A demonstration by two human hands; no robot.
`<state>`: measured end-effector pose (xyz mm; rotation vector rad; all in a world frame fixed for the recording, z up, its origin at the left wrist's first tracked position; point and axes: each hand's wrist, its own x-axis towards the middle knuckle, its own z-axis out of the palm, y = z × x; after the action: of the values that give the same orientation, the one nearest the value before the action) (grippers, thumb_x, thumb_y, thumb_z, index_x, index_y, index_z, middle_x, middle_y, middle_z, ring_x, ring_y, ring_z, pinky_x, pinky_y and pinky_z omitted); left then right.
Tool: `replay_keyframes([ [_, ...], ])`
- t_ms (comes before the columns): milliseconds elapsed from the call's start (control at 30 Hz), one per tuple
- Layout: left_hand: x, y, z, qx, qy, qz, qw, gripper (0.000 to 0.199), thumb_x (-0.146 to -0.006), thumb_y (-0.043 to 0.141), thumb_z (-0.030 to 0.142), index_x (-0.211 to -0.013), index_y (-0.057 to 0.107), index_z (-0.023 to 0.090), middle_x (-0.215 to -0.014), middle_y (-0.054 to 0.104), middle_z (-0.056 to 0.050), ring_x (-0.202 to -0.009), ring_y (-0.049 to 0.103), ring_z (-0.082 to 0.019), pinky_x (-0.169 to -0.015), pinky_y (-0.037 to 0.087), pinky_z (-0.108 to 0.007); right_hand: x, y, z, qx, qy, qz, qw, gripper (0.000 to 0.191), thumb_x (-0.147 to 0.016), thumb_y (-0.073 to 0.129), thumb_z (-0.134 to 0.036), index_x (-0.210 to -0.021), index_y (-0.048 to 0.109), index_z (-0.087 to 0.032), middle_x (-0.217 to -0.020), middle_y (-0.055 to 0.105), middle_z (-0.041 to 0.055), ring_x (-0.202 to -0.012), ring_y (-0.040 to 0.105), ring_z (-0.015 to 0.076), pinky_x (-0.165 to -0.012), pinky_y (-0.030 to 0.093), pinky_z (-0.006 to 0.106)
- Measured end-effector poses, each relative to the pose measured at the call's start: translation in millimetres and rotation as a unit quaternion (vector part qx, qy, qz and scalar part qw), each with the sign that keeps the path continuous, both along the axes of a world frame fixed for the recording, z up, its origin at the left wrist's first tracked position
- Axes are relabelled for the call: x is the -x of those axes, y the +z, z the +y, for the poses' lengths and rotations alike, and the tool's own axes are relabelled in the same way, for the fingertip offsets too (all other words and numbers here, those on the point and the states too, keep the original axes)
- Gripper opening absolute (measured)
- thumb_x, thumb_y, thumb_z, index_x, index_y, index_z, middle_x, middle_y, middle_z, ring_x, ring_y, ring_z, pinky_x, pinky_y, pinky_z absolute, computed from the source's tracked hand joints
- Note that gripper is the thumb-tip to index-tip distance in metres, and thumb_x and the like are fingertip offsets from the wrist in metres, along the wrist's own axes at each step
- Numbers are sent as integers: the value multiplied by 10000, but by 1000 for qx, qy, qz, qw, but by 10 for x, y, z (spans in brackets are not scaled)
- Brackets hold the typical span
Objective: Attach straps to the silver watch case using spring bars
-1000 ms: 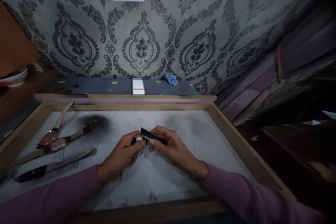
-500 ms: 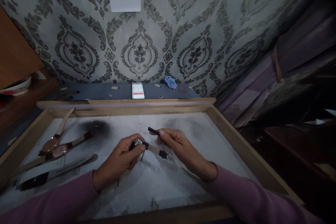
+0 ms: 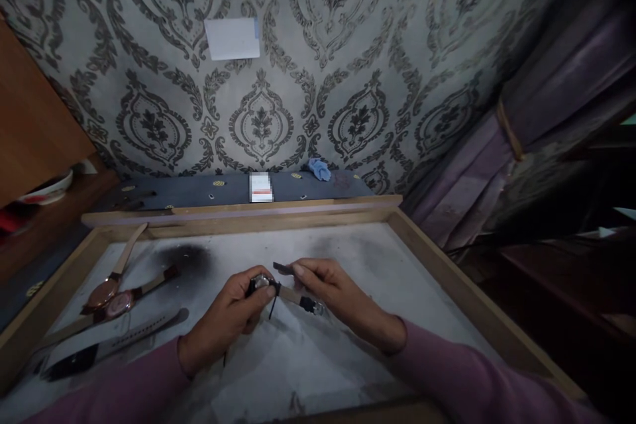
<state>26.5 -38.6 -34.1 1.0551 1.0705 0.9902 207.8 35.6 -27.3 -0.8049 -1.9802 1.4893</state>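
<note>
My left hand (image 3: 233, 308) is closed around a wristwatch (image 3: 262, 282), its thumb resting at the edge of the round case. From the case a strap (image 3: 291, 293) with a buckle extends to the right, below my other hand. A thin dark strip, perhaps a cord, dangles beside the thumb. Between thumb and fingers, my right hand (image 3: 338, 288) pinches a short, flat black piece (image 3: 282, 268); its kind is unclear. The tip of that piece points left, just above and right of the watch case, apart from it.
At the left of the shallow wooden tray (image 3: 422, 245) lie a large copper-coloured watch (image 3: 103, 293), a smaller one (image 3: 119, 303) and a black watch (image 3: 72, 361) with a perforated strap. Behind the rim are a small white box (image 3: 261, 187) and a crumpled blue cloth (image 3: 319, 169).
The camera view has tilted up a little, so the scene sits lower. My right hand has brought the black piece slightly closer to the watch. Both grips are the same.
</note>
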Motion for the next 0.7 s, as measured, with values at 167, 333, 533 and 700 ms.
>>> replay_keyframes([
  [167,13,2,-4,-6,11,5,1000,278,-823,605,443,-790,503,187,-484,259,121,-408,190,-56,-387,169,-179,-17,57,-43,-40,11,-10,999,475,-928,402,-536,-613,433,-183,-591,396,-25,-568,370,104,-542,313,246],
  [333,10,-4,2,-5,12,5,1000,286,-821,611,447,-802,492,188,-487,255,126,-408,185,-53,-383,168,-177,-33,117,-113,-77,18,-37,996,428,-961,371,-478,-665,460,-182,-616,392,-23,-576,376,107,-528,328,240],
  [533,-12,19,-18,-3,10,14,1000,280,-832,604,439,-828,500,179,-507,254,124,-414,183,-51,-385,165,-180,-45,111,-144,-119,16,-68,990,364,-984,361,-403,-805,577,-172,-644,464,-16,-597,441,114,-563,354,241],
  [700,-21,31,-9,-16,10,25,1000,269,-833,591,431,-798,498,181,-509,271,119,-413,195,-54,-380,175,-178,-33,123,-161,-135,17,-77,988,349,-985,362,-389,-871,613,-175,-671,500,-8,-615,470,123,-577,371,240],
])
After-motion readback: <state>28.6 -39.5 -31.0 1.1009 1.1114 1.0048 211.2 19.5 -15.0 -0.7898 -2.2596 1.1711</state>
